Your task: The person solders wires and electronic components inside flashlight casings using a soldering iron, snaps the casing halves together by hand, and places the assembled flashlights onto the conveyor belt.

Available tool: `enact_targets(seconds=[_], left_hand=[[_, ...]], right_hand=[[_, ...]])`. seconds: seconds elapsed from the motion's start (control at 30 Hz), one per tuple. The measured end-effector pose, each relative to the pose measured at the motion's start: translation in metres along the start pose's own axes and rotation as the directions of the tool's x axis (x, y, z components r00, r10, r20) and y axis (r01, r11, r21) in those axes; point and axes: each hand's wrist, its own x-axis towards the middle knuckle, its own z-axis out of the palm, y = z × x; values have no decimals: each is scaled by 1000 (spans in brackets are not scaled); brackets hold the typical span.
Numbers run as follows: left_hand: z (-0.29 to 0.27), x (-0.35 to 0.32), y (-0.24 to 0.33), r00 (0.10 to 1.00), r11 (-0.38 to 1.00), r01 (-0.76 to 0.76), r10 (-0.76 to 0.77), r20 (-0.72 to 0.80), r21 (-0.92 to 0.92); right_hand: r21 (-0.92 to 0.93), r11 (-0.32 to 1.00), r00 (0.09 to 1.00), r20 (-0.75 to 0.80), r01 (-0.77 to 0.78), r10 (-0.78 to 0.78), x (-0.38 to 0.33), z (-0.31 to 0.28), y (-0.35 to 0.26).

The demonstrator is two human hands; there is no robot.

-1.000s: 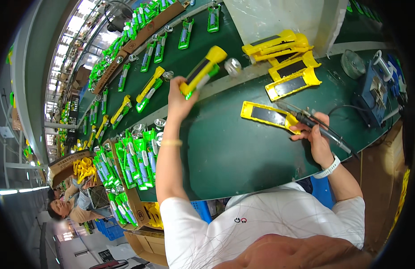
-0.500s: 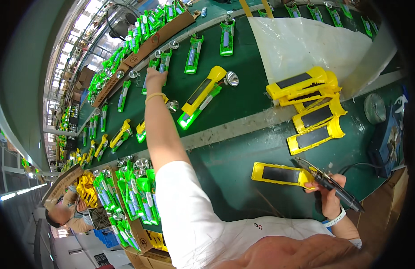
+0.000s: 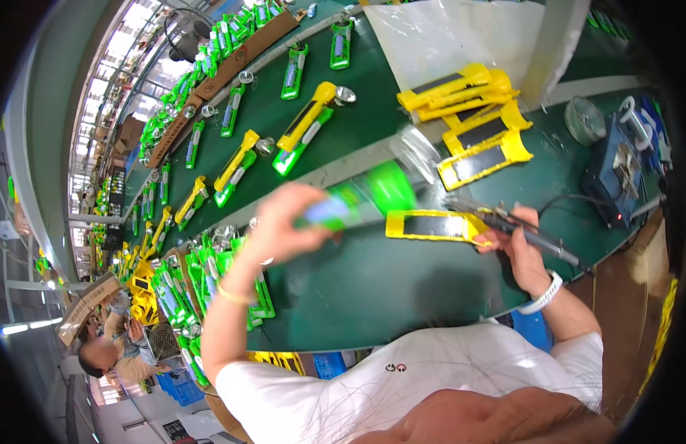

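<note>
The left hand [image 3: 283,222] was closed around a green flashlight body [image 3: 361,200], gripping it at its tail end so that the wide clear lens end [image 3: 417,148] pointed away toward the far side of the table [image 3: 372,288]. The piece was blurred, lifted clear of the table surface and hanging just above the yellow half-shell [image 3: 432,226]. It looked like light moulded plastic, stiff and smooth, so I judged the narrower handle the safest place to hold it; the clear lens end seemed the part most likely to scratch or crack.

The right hand [image 3: 517,248] was wrapped around a soldering iron [image 3: 524,233], its tip resting at the right end of that yellow half-shell, which lay flat on the table. Beyond the shell sat a stack of more yellow shells [image 3: 469,111]. To the right of the shell stood a blue soldering station [image 3: 617,174]. Left of it lay packed green flashlights [image 3: 202,288].
</note>
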Motion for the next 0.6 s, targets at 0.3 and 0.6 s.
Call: enact_targets(seconds=[0.3, 0.6], left_hand=[[103, -71, 45, 967, 998, -14, -2, -254, -63], [124, -55, 57, 980, 982, -167, 175, -93, 87]], right_hand=[[-123, 984, 975, -160, 133, -152, 3, 11, -13], [55, 927, 877, -350, 371, -330, -25, 1, -20]])
